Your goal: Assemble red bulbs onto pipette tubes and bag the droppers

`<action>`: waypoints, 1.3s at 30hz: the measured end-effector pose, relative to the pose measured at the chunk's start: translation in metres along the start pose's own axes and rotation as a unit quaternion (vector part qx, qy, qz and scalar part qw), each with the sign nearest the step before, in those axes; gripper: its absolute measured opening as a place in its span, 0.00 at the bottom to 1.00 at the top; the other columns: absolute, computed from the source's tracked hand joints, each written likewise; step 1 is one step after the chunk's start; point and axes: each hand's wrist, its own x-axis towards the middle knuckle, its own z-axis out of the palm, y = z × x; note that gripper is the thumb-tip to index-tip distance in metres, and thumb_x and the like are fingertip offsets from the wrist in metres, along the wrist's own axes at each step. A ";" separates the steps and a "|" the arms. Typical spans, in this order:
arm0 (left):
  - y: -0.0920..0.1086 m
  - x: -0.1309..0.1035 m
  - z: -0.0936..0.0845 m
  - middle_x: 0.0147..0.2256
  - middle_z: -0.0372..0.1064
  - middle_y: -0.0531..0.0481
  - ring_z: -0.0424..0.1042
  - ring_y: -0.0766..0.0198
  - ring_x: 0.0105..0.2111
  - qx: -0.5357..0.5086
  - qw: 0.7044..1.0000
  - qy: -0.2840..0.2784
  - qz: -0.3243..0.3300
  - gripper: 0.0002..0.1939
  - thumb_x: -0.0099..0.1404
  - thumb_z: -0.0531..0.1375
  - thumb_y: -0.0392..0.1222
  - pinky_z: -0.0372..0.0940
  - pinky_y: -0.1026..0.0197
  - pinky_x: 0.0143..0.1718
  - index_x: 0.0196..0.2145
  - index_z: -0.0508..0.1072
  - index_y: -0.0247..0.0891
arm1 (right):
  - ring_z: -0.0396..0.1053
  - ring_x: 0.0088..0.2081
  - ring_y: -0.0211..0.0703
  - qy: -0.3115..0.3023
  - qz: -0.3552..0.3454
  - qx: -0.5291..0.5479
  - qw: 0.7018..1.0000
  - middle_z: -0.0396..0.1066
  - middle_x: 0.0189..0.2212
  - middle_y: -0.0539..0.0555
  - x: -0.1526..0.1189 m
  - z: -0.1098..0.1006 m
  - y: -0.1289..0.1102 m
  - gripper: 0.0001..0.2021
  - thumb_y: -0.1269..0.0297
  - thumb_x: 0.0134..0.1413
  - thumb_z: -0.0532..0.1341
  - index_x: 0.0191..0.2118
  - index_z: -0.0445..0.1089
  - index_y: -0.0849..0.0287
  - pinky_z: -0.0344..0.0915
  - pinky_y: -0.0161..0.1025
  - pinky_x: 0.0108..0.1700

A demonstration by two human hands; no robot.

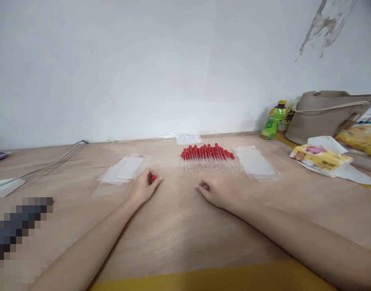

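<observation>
My left hand (144, 184) is curled around a small red rubber bulb (154, 178), part of which shows between thumb and fingers. In my right hand (214, 192) the fingertips pinch a thin clear dropper tube (188, 184), which points left toward the other hand; the tube and bulb are apart. Beyond my right hand lies a pile of droppers (208, 155), red bulbs away from me and clear tubes toward me. Clear plastic bags (121, 171) lie beside my left hand. Another stack of clear bags (256, 161) is right of the pile.
Brown paper covers the table (161, 238). More bags (188, 140) rest by the wall. On the right are a green bottle (273, 123), a beige bag (319, 117) and a tissue pack (321, 157). A grey cable (55, 161) runs along the left.
</observation>
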 end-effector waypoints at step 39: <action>0.060 -0.028 0.032 0.37 0.71 0.50 0.69 0.62 0.37 -0.124 0.969 -0.139 0.161 0.13 0.64 0.50 0.45 0.64 0.62 0.39 0.40 0.71 0.40 | 0.66 0.30 0.36 0.065 -0.168 0.011 0.984 0.72 0.29 0.51 -0.006 -0.006 0.001 0.10 0.65 0.58 0.49 0.34 0.67 0.58 0.51 0.41 0.45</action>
